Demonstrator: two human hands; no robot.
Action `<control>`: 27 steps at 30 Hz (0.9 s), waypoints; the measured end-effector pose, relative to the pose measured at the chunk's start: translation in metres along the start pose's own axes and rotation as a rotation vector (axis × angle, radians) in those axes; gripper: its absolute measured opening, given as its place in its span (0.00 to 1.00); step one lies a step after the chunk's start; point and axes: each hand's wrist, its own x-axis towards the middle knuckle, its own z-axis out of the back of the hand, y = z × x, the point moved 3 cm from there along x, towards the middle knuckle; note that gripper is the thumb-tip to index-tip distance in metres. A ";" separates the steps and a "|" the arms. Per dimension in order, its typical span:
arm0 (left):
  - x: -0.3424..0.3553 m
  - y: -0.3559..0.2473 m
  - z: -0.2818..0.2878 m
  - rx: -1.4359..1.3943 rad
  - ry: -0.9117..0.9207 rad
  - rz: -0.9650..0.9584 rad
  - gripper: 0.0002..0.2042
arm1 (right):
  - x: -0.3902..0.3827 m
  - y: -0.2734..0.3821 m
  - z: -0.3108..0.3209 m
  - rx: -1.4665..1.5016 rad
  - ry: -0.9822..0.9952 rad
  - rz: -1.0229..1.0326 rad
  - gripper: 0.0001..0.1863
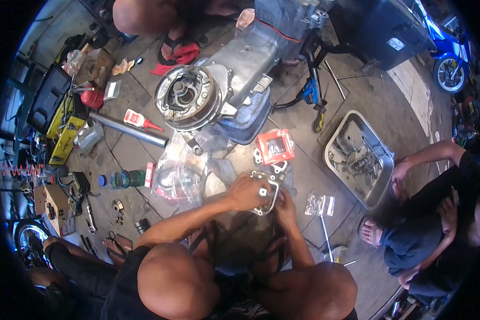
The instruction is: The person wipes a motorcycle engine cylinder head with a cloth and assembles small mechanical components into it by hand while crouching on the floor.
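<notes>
Between my knees, low over the floor, is a squarish silvery metal engine part (270, 201) with an open frame-like rim and holes at its corners. My left hand (248, 193) is closed over its left side, covering much of it. The fingers of my right hand (286, 209) grip its right edge. Just beyond lies a red-and-white packet (276, 146), with a pale gasket (278, 167) partly under it. Left of my left hand, clear plastic bags (180, 176) lie on the floor. Farther off stands a large engine casing (240, 64) with a round drum end (186, 98).
A metal basin (360, 160) of small parts sits at right, beside a squatting person (426, 229). Another person (149, 16) is at the far side. At left are a metal tube (128, 128), a glue bottle (138, 119), a green bottle (125, 179) and a yellow toolbox (66, 130).
</notes>
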 end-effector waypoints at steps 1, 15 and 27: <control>0.002 -0.003 -0.001 0.012 0.003 0.006 0.17 | 0.000 0.001 0.002 0.057 -0.006 0.018 0.28; 0.003 -0.007 -0.003 0.045 -0.023 0.058 0.15 | 0.011 0.007 0.010 0.130 0.180 -0.153 0.33; 0.006 -0.013 -0.002 0.010 -0.081 0.039 0.17 | 0.010 0.022 0.012 -0.079 0.168 -0.144 0.30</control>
